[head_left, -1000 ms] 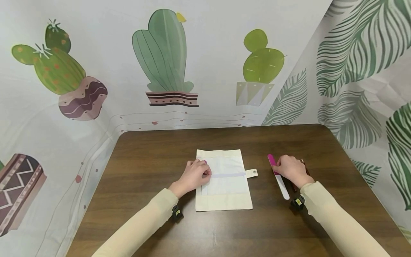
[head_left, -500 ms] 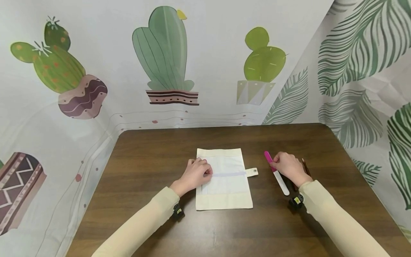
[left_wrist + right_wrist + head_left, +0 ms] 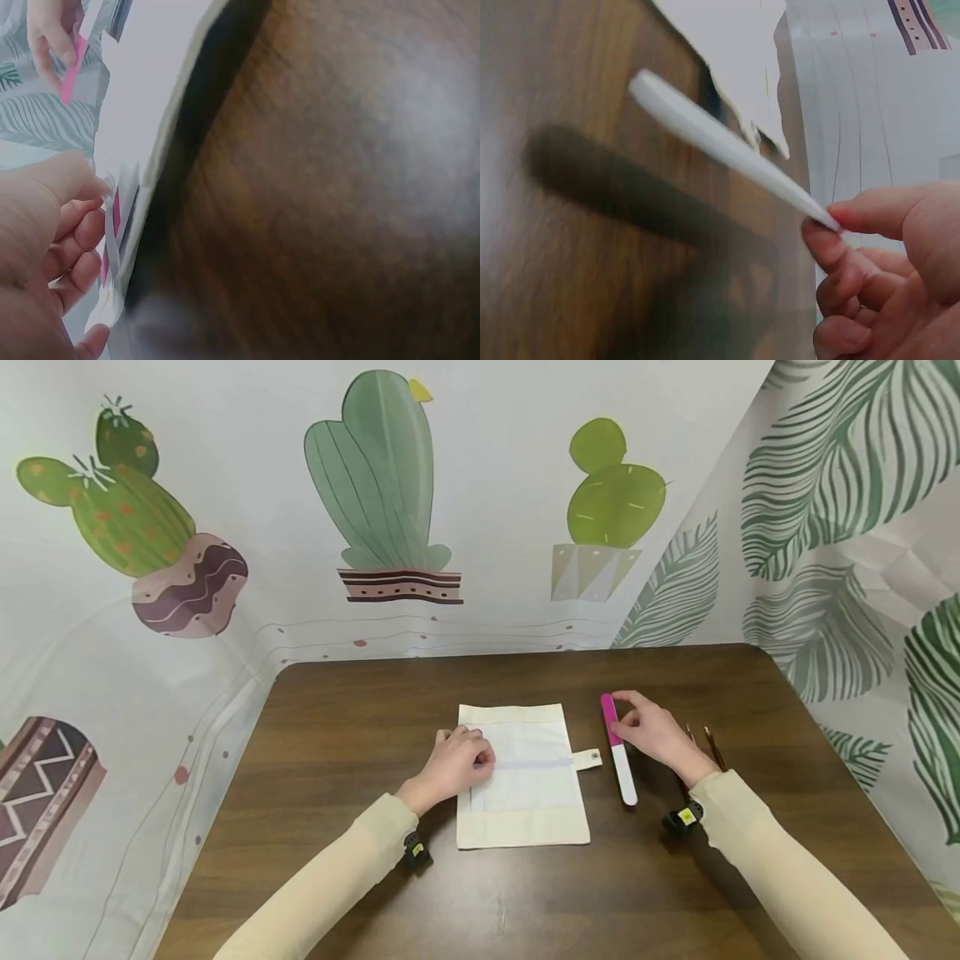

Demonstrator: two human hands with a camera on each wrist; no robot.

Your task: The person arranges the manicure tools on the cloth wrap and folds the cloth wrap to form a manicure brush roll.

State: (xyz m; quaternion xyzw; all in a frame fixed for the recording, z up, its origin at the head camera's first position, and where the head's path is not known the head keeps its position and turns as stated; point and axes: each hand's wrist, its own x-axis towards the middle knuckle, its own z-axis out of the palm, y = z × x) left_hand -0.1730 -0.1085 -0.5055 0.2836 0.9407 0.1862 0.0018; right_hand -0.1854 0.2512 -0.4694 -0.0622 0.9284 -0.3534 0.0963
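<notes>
My right hand (image 3: 654, 733) pinches a pink and white nail file (image 3: 622, 774) by its pink end, between thumb and fingers. In the right wrist view the white end of the nail file (image 3: 705, 135) is raised over the table and casts a shadow. An unfolded cream cloth case (image 3: 525, 831) lies flat, with a lilac band (image 3: 536, 765) across its middle. My left hand (image 3: 453, 767) is at the case's left edge. Close up, its thumb and finger pinch the band (image 3: 112, 225), and something pink (image 3: 116, 214) shows beside the band.
Two thin brown sticks, one of them a slim stick (image 3: 712, 745), lie under and beside my right wrist. The case's snap tab (image 3: 587, 760) sticks out to the right. A patterned cloth backdrop (image 3: 495, 527) stands behind the wooden table (image 3: 360, 718).
My right hand has lifted the nail file and moved it left, towards the case, uncovering more of the brown sticks. My left hand has stayed at the case's left edge.
</notes>
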